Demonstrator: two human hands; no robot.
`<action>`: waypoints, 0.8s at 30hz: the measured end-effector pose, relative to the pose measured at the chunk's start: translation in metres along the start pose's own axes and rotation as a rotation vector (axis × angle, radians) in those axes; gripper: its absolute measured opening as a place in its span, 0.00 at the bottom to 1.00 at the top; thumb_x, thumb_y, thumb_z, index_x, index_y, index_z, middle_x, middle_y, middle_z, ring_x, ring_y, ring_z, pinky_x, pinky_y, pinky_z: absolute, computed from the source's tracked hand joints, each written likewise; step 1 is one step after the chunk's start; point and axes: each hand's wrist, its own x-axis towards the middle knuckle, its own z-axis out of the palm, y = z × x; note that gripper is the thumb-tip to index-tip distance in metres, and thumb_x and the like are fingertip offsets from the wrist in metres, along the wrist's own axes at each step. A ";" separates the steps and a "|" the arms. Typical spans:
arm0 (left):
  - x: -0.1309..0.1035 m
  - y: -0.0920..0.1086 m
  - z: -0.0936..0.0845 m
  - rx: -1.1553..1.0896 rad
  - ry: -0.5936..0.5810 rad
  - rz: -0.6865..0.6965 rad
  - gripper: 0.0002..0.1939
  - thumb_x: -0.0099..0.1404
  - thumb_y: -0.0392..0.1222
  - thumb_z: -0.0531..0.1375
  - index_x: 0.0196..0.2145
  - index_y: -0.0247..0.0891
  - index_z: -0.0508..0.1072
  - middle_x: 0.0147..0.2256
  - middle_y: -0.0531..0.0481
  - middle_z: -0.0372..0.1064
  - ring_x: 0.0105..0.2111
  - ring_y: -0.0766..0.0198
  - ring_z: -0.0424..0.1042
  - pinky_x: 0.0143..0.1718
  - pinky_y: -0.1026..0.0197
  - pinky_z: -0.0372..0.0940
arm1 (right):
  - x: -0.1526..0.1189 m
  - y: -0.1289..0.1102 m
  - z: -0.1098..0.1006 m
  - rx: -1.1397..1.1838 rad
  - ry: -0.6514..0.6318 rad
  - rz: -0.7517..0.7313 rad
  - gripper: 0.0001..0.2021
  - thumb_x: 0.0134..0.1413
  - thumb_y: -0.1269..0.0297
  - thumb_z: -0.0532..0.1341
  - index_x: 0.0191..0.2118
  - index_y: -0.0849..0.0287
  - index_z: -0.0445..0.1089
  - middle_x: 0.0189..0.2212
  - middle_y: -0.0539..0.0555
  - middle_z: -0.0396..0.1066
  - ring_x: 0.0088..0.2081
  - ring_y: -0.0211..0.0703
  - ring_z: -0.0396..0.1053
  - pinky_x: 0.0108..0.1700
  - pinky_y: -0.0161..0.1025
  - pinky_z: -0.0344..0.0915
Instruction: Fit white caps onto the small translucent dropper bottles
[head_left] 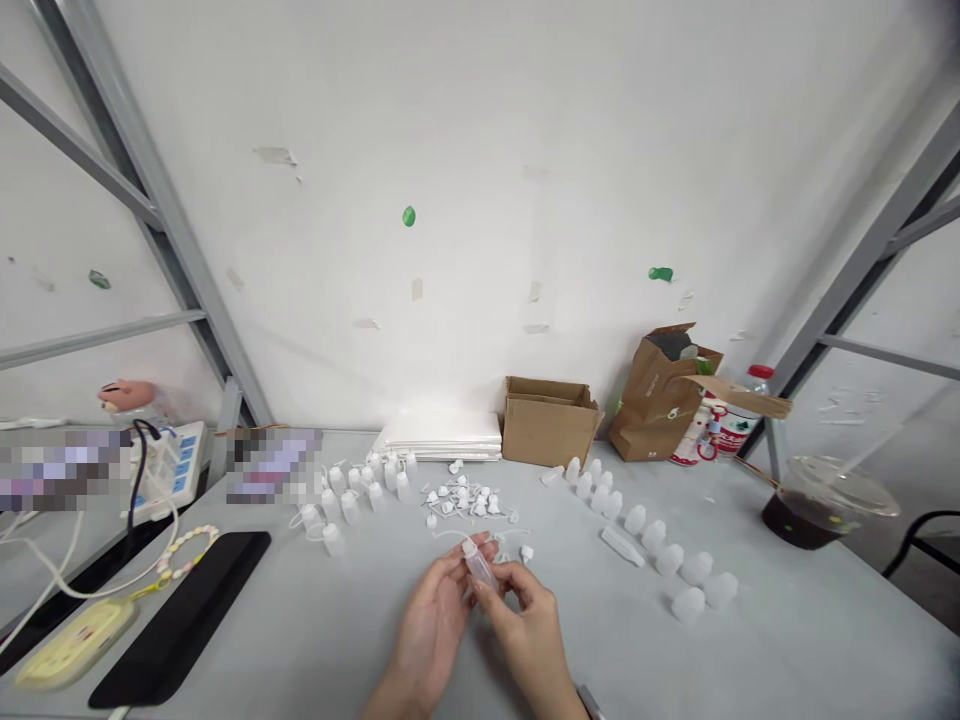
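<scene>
Between my two hands, near the middle of the table, a small translucent plastic squeeze bottle [481,567] leans with its top up and to the left. My right hand [529,618] pinches its lower part between thumb and fingers. Curled around and behind its upper part are the fingers of my left hand [437,602]. A white cap with a thin strap sits at the bottle's top. Just beyond my hands lies a loose heap of white strapped caps [466,497]. Capped bottles [350,507] stand grouped to the left, and uncapped bottles [654,535] stand in rows to the right, one bottle [622,546] lying on its side.
A stack of white sheets [439,440], an open cardboard box [551,425] and a brown paper bag [651,400] stand by the wall. A lidded cup of dark drink [814,505] is at far right. On the left are a black pad [184,620], a power strip [174,470] and cables.
</scene>
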 end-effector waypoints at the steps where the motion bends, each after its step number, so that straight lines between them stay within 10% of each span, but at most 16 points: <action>1: 0.000 0.000 0.000 -0.001 -0.004 0.000 0.14 0.60 0.37 0.51 0.37 0.34 0.75 0.41 0.44 0.73 0.51 0.56 0.63 0.55 0.55 0.52 | 0.000 0.001 0.000 -0.024 -0.001 -0.010 0.07 0.46 0.62 0.60 0.25 0.61 0.70 0.21 0.50 0.67 0.27 0.40 0.63 0.32 0.33 0.60; 24: 0.005 -0.004 -0.005 0.041 -0.116 0.024 0.14 0.56 0.39 0.54 0.37 0.35 0.76 0.36 0.45 0.73 0.46 0.55 0.64 0.48 0.56 0.54 | 0.009 0.000 -0.003 0.361 -0.039 0.141 0.11 0.37 0.58 0.67 0.21 0.62 0.71 0.16 0.49 0.68 0.19 0.35 0.61 0.25 0.32 0.59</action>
